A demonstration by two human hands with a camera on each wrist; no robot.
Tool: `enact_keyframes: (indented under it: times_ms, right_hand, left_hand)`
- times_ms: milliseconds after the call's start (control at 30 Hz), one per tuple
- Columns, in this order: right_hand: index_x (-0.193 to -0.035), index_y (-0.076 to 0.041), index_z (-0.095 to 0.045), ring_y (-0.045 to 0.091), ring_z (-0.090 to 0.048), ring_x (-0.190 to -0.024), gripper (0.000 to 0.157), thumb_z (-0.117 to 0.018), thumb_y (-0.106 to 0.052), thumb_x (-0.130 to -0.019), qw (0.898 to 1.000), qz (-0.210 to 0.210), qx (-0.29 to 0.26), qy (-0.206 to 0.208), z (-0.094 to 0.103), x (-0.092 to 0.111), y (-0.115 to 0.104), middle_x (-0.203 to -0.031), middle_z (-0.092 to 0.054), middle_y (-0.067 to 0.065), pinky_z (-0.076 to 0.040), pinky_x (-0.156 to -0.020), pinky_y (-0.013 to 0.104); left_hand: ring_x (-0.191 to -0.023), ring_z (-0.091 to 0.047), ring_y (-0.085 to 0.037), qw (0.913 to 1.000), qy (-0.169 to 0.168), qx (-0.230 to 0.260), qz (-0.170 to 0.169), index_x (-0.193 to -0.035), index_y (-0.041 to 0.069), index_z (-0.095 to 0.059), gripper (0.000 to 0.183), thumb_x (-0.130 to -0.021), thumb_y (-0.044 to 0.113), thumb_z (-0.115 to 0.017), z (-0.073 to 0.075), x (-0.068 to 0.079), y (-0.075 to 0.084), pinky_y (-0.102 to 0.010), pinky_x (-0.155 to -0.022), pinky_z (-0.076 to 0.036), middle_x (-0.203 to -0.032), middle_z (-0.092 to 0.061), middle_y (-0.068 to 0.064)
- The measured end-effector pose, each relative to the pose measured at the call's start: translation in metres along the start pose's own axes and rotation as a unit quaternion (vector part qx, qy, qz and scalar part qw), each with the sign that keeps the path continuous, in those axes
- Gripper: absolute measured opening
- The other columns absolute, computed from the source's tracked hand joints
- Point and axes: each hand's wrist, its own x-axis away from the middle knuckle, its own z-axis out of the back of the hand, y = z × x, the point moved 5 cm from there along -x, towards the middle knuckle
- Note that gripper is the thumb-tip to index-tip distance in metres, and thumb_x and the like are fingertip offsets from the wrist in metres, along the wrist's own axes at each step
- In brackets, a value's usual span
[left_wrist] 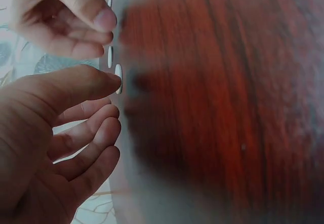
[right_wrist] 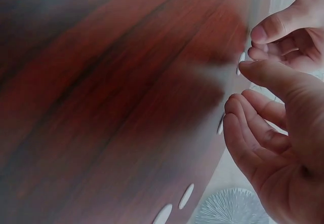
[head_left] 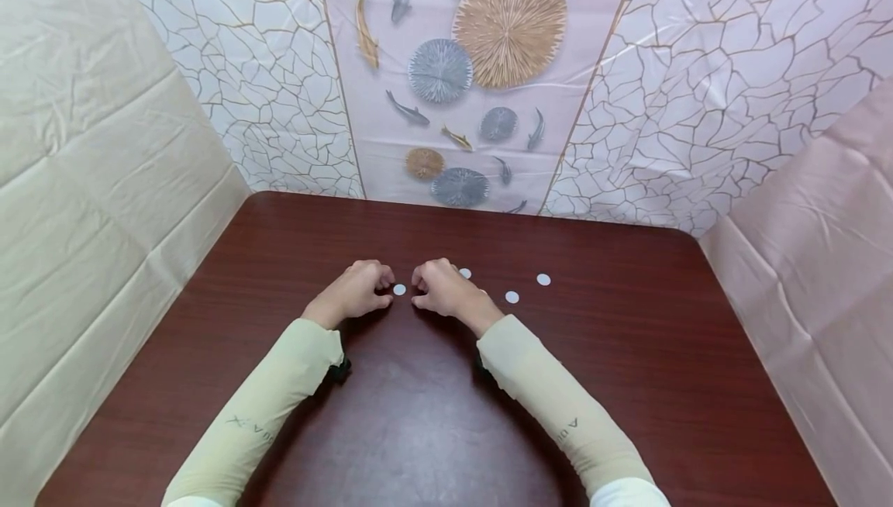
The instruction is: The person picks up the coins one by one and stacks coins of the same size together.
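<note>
A small white disc (head_left: 400,289) lies flat on the table between my two hands. My left hand (head_left: 357,290) is just left of it, thumb and loosely bent fingers apart, holding nothing. In the left wrist view the left thumb tip overlaps the near disc (left_wrist: 119,79). From the other side, my right hand (head_left: 448,290) faces it with bent fingers and a gap between thumb and fingertips. In the right wrist view, that disc (right_wrist: 241,64) shows beyond the right thumb, and another disc (right_wrist: 220,124) sits by the fingertips, partly hidden.
Several more white discs lie to the right: one disc (head_left: 465,273) behind the right hand, another (head_left: 512,298) beside it, and the farthest one (head_left: 543,279). The dark red-brown table (head_left: 628,352) meets a patterned cloth backdrop (head_left: 446,174) at its far edge.
</note>
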Motion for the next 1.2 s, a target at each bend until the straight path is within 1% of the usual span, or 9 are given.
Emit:
enact_keyframes:
  times_ms: [100, 233, 333, 433, 533, 667, 833, 967, 1200]
  right_hand:
    - [-0.107, -0.004, -0.076, 0.020, -0.074, -0.100, 0.018, -0.080, -0.015, -0.092, 1.000, -0.012, 0.002, -0.005, -0.003, -0.008, -0.001, -0.103, -0.078, 0.008, -0.060, -0.090, 0.036]
    - [-0.103, -0.005, -0.078, 0.020, -0.074, -0.098, 0.014, -0.080, -0.014, -0.093, 1.000, -0.009, -0.003, -0.007, -0.007, -0.016, -0.002, -0.102, -0.078, 0.008, -0.060, -0.088, 0.034]
    - [-0.100, -0.005, -0.079, 0.018, -0.071, -0.090, 0.010, -0.078, -0.011, -0.093, 1.000, -0.001, 0.002, -0.016, -0.007, -0.019, -0.005, -0.096, -0.077, 0.007, -0.058, -0.081, 0.031]
    - [-0.093, -0.008, -0.079, 0.014, -0.065, -0.079, 0.003, -0.077, -0.008, -0.091, 1.000, 0.003, 0.013, -0.026, -0.006, -0.022, -0.008, -0.088, -0.073, 0.003, -0.053, -0.073, 0.027]
    - [-0.086, -0.011, -0.077, 0.013, -0.061, -0.071, 0.005, -0.077, -0.008, -0.089, 0.999, -0.003, 0.019, -0.035, -0.006, -0.024, -0.010, -0.079, -0.069, 0.000, -0.050, -0.067, 0.026]
    - [-0.084, -0.011, -0.077, 0.013, -0.062, -0.071, 0.006, -0.079, -0.010, -0.090, 0.999, -0.015, 0.018, -0.043, -0.006, -0.028, -0.010, -0.078, -0.070, -0.002, -0.051, -0.068, 0.026]
    - [-0.086, -0.011, -0.078, 0.014, -0.065, -0.074, 0.007, -0.079, -0.013, -0.092, 0.998, -0.023, 0.022, -0.060, -0.007, -0.032, -0.008, -0.082, -0.073, -0.002, -0.053, -0.071, 0.027]
    - [-0.085, -0.012, -0.078, 0.014, -0.065, -0.074, 0.008, -0.079, -0.013, -0.092, 0.997, -0.017, 0.033, -0.065, -0.007, -0.033, -0.010, -0.081, -0.071, -0.002, -0.053, -0.071, 0.027]
    - [-0.086, -0.011, -0.078, 0.012, -0.064, -0.073, 0.005, -0.079, -0.013, -0.091, 0.997, -0.003, 0.037, -0.064, -0.008, -0.029, -0.011, -0.080, -0.071, -0.002, -0.053, -0.071, 0.026]
  left_hand:
    - [-0.095, -0.068, -0.023, 1.0000, -0.001, -0.005, -0.005, -0.105, 0.003, -0.075, 0.017, -0.089, 0.009, -0.079, -0.002, -0.003, -0.001, -0.043, -0.088, -0.056, -0.099, -0.073, -0.009]
    - [-0.092, -0.067, -0.022, 0.9999, -0.003, -0.007, -0.012, -0.101, 0.005, -0.076, 0.013, -0.090, 0.008, -0.079, -0.004, -0.005, 0.000, -0.042, -0.086, -0.056, -0.097, -0.074, -0.007]
    - [-0.092, -0.068, -0.021, 0.9999, -0.004, -0.004, -0.010, -0.101, 0.006, -0.076, 0.011, -0.091, 0.008, -0.077, -0.005, -0.007, 0.000, -0.040, -0.086, -0.057, -0.096, -0.075, -0.006]
    - [-0.092, -0.068, -0.021, 1.0000, -0.003, -0.001, -0.007, -0.100, 0.006, -0.076, 0.009, -0.091, 0.008, -0.077, -0.006, -0.009, 0.001, -0.038, -0.086, -0.057, -0.095, -0.075, -0.005]
    - [-0.092, -0.068, -0.020, 1.0000, -0.003, -0.001, -0.007, -0.099, 0.007, -0.076, 0.007, -0.092, 0.007, -0.077, -0.006, -0.011, 0.002, -0.037, -0.085, -0.057, -0.094, -0.075, -0.004]
    - [-0.091, -0.069, -0.019, 0.9999, -0.004, -0.011, -0.005, -0.097, 0.007, -0.076, 0.005, -0.092, 0.007, -0.077, -0.007, -0.012, 0.004, -0.036, -0.084, -0.057, -0.093, -0.076, -0.003]
    - [-0.091, -0.070, -0.018, 0.9995, -0.021, -0.021, 0.005, -0.099, 0.006, -0.076, 0.007, -0.092, 0.008, -0.078, -0.007, -0.015, 0.005, -0.034, -0.083, -0.058, -0.095, -0.075, -0.004]
    - [-0.091, -0.069, -0.017, 0.9991, -0.030, -0.029, 0.009, -0.097, 0.006, -0.075, 0.007, -0.093, 0.010, -0.078, -0.007, -0.015, 0.005, -0.033, -0.082, -0.058, -0.095, -0.074, -0.003]
    - [-0.087, -0.067, -0.016, 0.9992, -0.033, -0.021, -0.004, -0.095, 0.007, -0.074, 0.004, -0.092, 0.008, -0.076, -0.008, -0.012, 0.007, -0.033, -0.080, -0.056, -0.092, -0.072, -0.004]
